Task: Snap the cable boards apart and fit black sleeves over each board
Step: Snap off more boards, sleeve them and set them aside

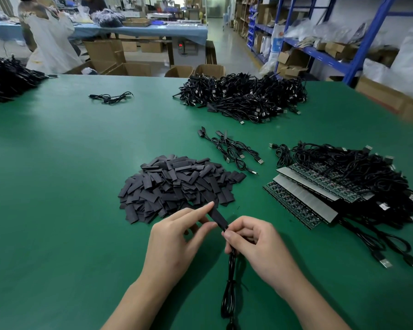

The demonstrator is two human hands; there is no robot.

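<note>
Roughly midway: left hand (177, 236) pinches black sleeve (218, 216), right hand (255, 244) grips cable (230, 282) at sleeve mouth; board itself hidden. Likely done: sleeved-cable heap (243, 96) far across table (81, 163). Left: unsnapped board panels (303, 194) at right, plus large sleeve pile (177, 184).

Hidden: inside of sleeve (218, 218). Cut by bottom edge: cable (231, 263).
</note>
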